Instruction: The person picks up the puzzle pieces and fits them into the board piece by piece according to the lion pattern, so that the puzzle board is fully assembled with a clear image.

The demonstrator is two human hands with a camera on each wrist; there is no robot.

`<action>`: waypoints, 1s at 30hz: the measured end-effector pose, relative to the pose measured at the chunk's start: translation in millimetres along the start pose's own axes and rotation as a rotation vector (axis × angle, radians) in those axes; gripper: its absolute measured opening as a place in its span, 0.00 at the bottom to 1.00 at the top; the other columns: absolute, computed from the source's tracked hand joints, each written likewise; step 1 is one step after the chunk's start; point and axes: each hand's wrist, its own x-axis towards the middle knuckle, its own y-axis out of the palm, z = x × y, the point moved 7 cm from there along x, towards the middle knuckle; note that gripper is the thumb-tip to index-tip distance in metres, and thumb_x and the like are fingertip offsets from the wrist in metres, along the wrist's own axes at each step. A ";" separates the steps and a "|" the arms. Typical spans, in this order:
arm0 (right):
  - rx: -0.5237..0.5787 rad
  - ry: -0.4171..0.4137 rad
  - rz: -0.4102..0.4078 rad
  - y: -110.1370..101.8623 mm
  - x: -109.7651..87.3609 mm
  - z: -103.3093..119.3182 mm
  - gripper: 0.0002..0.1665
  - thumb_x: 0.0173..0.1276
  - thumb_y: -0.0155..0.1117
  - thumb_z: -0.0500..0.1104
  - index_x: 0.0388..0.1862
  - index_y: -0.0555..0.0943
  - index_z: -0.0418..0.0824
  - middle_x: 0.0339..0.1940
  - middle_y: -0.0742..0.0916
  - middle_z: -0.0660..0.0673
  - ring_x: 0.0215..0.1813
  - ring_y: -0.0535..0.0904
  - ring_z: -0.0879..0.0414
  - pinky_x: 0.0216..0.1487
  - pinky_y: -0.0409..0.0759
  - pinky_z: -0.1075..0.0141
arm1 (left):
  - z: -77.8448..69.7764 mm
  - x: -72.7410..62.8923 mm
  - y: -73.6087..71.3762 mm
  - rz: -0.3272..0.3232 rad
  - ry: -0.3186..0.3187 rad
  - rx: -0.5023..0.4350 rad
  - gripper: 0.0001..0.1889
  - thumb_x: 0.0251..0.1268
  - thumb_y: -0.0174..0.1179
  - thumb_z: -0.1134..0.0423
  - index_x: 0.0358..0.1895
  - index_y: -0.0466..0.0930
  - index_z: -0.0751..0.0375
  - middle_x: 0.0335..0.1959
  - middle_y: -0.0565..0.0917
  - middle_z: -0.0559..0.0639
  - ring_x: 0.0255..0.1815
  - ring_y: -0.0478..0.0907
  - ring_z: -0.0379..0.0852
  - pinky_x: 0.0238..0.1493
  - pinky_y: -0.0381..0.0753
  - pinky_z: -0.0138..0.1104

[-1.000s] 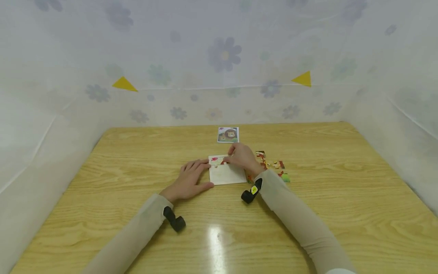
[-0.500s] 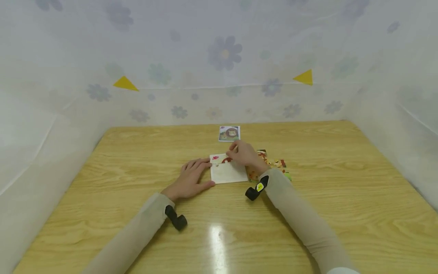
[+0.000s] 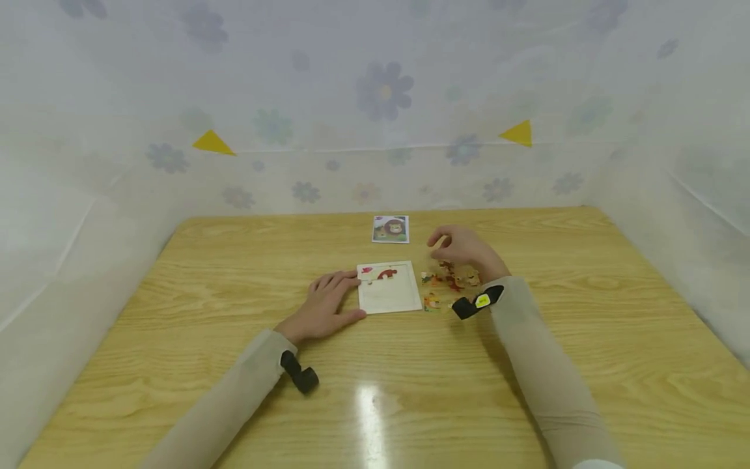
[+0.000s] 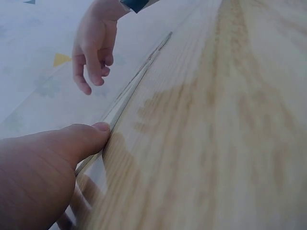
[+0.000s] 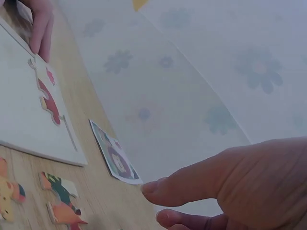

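Note:
My left hand (image 3: 322, 309) lies along the left side of a white puzzle tray (image 3: 389, 299). Its thumb (image 4: 88, 139) touches the tray's edge in the left wrist view, and its fingertips reach the upper left side. Along the tray's top row sit joined jigsaw pieces (image 5: 48, 98) with a pink flower and a brown-red mane. My right hand (image 3: 465, 246) hovers over loose jigsaw pieces (image 3: 432, 301) to the right of the tray. Thumb and fingers are apart there, with nothing between them. The hand and wrist cover part of the pile.
A small lion picture card (image 3: 390, 229) lies beyond the tray, near the table's back edge. White flowered cloth (image 3: 383, 176) walls in the wooden table (image 3: 234, 260) at the back and sides. Each wrist wears a black camera strap (image 3: 300, 372).
My right hand has left the tray's top row and moved right, over the loose pieces. The mane piece now shows uncovered in the tray. My left hand stays in place.

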 end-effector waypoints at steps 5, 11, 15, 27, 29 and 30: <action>-0.057 0.062 -0.004 -10.2 -4.8 -16.0 0.20 0.65 0.63 0.39 0.54 0.76 0.31 0.51 0.80 0.30 0.50 0.78 0.39 0.47 0.77 0.51 | 0.5 0.2 0.6 0.007 -0.001 0.000 0.33 0.67 0.56 0.43 0.69 0.65 0.58 0.74 0.61 0.54 0.73 0.54 0.59 0.68 0.49 0.60; -0.125 0.156 0.070 0.5 -7.6 -31.6 0.26 0.64 0.66 0.44 0.56 0.74 0.32 0.52 0.80 0.32 0.46 0.78 0.44 0.45 0.77 0.53 | -1.2 -0.9 -0.8 0.009 -0.001 -0.011 0.33 0.66 0.57 0.45 0.69 0.65 0.59 0.74 0.61 0.55 0.73 0.54 0.59 0.68 0.49 0.61; -0.119 0.165 0.070 3.8 -5.7 -36.4 0.25 0.62 0.67 0.43 0.53 0.73 0.30 0.48 0.80 0.33 0.42 0.77 0.47 0.42 0.76 0.56 | -1.1 -1.3 -1.6 0.007 -0.003 -0.013 0.33 0.66 0.57 0.45 0.69 0.65 0.59 0.74 0.61 0.55 0.73 0.54 0.59 0.68 0.49 0.61; -0.063 0.065 0.007 2.1 -1.9 -32.3 0.15 0.65 0.66 0.38 0.43 0.71 0.35 0.37 0.80 0.37 0.34 0.75 0.48 0.35 0.71 0.60 | -1.4 -0.7 -1.4 0.007 -0.003 -0.005 0.33 0.66 0.57 0.44 0.69 0.65 0.58 0.74 0.61 0.54 0.73 0.54 0.58 0.68 0.49 0.61; -0.007 0.056 -0.002 3.0 -0.8 -33.7 0.12 0.68 0.63 0.38 0.42 0.71 0.36 0.33 0.80 0.38 0.31 0.75 0.50 0.33 0.71 0.61 | -1.1 -0.5 -0.9 0.007 -0.004 -0.002 0.33 0.66 0.57 0.44 0.69 0.65 0.58 0.74 0.61 0.54 0.73 0.54 0.58 0.68 0.49 0.60; 0.029 0.052 -0.007 3.5 0.0 -34.7 0.10 0.69 0.62 0.38 0.42 0.70 0.36 0.31 0.81 0.39 0.29 0.76 0.50 0.31 0.71 0.62 | -0.9 -0.5 -0.7 0.008 -0.005 -0.001 0.33 0.66 0.57 0.44 0.69 0.65 0.58 0.74 0.61 0.54 0.73 0.54 0.58 0.68 0.49 0.60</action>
